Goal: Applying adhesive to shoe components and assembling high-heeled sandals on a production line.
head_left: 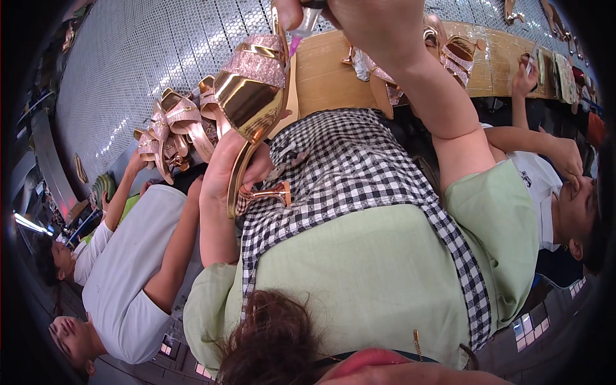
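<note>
Holding the sandal (pixel 249 102) left of frame centre, the left hand (pixel 224 159) is gripping its sole; the right hand (pixel 366 16) is pinching a syringe (pixel 309 23), top centre; any slip is risking a scratched strap (pixel 260 64).

Sandal (pixel 247 106): mirror-glossy, smooth, metallic-looking gold surfaces; heel (pixel 286 192) likewise. Pink strap (pixel 260 66): rough, glittery. Dispenser (pixel 310 22): clear plastic, smooth. Apron (pixel 340 154): matt woven cloth. Worktop (pixel 147 54): patterned grey surface, glossy highlights. Brown covering (pixel 327 80): smooth, slightly glossy, card-like.
</note>
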{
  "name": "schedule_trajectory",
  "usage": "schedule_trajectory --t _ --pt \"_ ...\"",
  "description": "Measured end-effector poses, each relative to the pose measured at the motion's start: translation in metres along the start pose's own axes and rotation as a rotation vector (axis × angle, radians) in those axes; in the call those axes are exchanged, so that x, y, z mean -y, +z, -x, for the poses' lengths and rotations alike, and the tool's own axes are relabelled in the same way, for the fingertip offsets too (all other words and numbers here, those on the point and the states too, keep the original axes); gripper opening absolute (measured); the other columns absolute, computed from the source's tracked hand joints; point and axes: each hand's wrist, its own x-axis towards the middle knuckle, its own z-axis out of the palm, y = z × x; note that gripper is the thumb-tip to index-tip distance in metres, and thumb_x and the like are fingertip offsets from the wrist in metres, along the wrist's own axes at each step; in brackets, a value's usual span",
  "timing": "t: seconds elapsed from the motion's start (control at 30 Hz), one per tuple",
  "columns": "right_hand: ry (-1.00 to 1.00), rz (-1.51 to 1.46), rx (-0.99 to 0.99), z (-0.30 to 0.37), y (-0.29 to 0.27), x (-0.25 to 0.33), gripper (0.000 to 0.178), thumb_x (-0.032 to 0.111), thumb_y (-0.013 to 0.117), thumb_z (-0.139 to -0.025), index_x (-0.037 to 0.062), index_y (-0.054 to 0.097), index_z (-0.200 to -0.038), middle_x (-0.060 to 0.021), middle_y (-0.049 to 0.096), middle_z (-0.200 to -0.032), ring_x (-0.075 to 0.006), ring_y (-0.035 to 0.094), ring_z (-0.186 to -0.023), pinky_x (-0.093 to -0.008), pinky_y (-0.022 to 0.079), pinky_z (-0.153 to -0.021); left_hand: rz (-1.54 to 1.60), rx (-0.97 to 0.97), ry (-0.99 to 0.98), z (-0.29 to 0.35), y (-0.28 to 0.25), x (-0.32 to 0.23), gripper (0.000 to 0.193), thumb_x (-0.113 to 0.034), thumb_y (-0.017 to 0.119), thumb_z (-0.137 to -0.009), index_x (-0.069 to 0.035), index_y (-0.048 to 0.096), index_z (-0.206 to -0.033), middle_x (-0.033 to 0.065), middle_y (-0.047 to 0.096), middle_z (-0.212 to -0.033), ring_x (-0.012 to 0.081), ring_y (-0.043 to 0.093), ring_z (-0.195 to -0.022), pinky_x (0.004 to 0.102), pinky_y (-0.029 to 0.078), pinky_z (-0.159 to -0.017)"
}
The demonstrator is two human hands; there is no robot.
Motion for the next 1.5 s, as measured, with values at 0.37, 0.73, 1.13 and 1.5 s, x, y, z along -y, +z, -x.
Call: schedule_trajectory --t 0.37,0.73,1.13,1.5 --pt "0.095 0.027 -0.050 -0.007 -0.008 0.002 0.037 0.007 0.051 -0.102 0.0084 0.026 -0.130 -0.0010 0.047 -0.061 -0.0109 0.047 -0.042 -0.0300 0.049 -0.039 0.068 -0.045 -0.032 0.007 0.004 -0.005 0.026 -0.021 0.045 -0.102 0.002 0.056 -0.109 0.0018 0.042 -0.048 0.0096 0.036 -0.035 0.0229 0.030 -0.039" --pt "0.093 0.153 -0.084 -0.015 -0.010 0.011 0.035 0.009 0.050 -0.103 0.0069 0.027 -0.129 -0.0015 0.046 -0.061 -0.0117 0.048 -0.044 -0.0297 0.050 -0.040 0.034 -0.041 -0.032 0.003 0.002 -0.007 0.028 -0.024 0.043 -0.104 0.001 0.056 -0.110 0.0011 0.041 -0.048 0.0092 0.034 -0.036 0.0227 0.030 -0.040" --pt "-0.219 0.371 -0.398 -0.039 -0.057 0.068 0.046 0.023 0.056 -0.103 0.0078 0.034 -0.140 -0.0051 0.058 -0.067 -0.0151 0.060 -0.051 -0.0274 0.048 -0.042 -0.470 -0.438 0.121 -0.132 -0.048 -0.100 0.049 -0.024 0.067 -0.093 0.008 0.055 -0.128 0.0144 0.069 -0.107 0.0175 0.071 -0.087 0.0314 0.059 -0.071" --pt "0.107 0.389 -0.704 -0.071 -0.070 0.022 0.042 0.016 0.048 -0.105 0.0163 0.029 -0.143 -0.0047 0.048 -0.062 -0.0139 0.051 -0.044 -0.0287 0.040 -0.040 -1.728 -1.216 0.798 -0.435 -0.214 -0.154 0.051 -0.014 0.046 -0.096 0.001 0.033 -0.143 0.0264 0.062 -0.125 0.0359 0.071 -0.092 0.0623 0.051 -0.077"
